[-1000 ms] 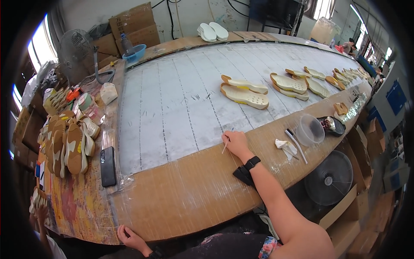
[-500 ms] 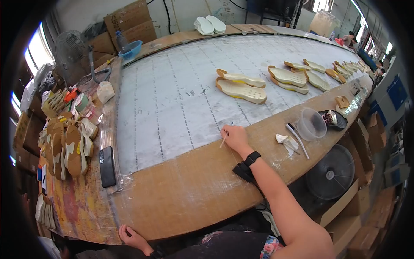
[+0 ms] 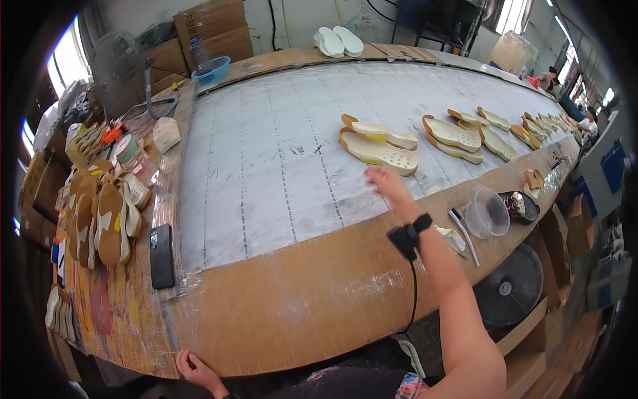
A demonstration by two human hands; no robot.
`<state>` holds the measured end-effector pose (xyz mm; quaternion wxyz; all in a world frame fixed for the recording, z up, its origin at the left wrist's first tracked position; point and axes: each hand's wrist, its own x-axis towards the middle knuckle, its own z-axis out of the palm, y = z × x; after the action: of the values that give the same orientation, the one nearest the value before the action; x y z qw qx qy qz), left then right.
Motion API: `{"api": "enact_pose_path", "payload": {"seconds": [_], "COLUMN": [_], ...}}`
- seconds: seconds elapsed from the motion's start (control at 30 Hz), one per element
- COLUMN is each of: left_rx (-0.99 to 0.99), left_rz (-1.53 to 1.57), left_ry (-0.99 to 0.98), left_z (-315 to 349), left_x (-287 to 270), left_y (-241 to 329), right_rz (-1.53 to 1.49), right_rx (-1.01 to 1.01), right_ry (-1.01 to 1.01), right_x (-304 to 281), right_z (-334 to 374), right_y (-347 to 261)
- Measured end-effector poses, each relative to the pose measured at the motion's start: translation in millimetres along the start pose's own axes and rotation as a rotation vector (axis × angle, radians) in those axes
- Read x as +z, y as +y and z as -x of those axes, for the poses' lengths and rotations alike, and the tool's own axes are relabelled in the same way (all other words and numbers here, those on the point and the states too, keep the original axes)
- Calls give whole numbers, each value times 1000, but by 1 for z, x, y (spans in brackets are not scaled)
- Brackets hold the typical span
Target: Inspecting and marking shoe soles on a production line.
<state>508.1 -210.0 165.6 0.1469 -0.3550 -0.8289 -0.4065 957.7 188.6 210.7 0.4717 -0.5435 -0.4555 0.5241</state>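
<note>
Right hand (image 3: 387, 185) stretched out over the white-covered surface (image 3: 279, 159), fingers loose and spread, gripping nothing, just short of the nearest pale shoe sole (image 3: 379, 152), which lies flat a bit right of centre with a second sole (image 3: 380, 132) right behind it. More soles (image 3: 453, 134) further right. Left hand (image 3: 194, 370) down at the near edge, fingers curled on the rim, empty. Black phone (image 3: 161, 256) on the left, clear plastic cup (image 3: 487, 213) at the right.

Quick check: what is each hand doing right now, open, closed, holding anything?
Left hand: loosely curled on the table edge, holding nothing.
Right hand: reaching toward the nearest shoe sole; grip cannot be told.
</note>
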Motion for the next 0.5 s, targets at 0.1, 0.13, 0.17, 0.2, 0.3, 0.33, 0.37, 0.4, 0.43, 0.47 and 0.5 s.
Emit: {"api": "enact_pose_path", "payload": {"seconds": [0.1,0.13,0.17,0.2,0.3,0.33,0.37,0.4,0.43,0.47,0.5], "left_rx": [50,50,98,154,172,169,171,160,151,150,147], "left_rz": [-31,-35,-89,-143,-132,-131,-149,-155,-146,-145,-118], "left_ry": [-45,-41,-16,8,22,24,23,7,-15,-26,-30], "left_z": [-3,-5,-1,-2,-1,-2,-2,-1,0,0,0], "left_x": [8,4,-3,-9,-2,-3,-3,-5,-3,1,5], "left_y": [-4,9,35,51,60,59,61,64,67,68,67], "right_rz": [364,351,464,573,628,625,630,639,630,637,658], "right_rx": [-299,-321,-266,-208,-80,-69,6,79,99,105,137], "right_ry": [469,608,718,831,976,961,874,787,780,784,706], "right_x": [-65,-81,-88,-92,-132,-129,-129,-128,-136,-144,-161], "right_z": [-77,-104,-118,-127,-160,-164,-168,-170,-175,-185,-198], "right_y": [-2,6,6,6,16,15,13,8,7,2,0]}}
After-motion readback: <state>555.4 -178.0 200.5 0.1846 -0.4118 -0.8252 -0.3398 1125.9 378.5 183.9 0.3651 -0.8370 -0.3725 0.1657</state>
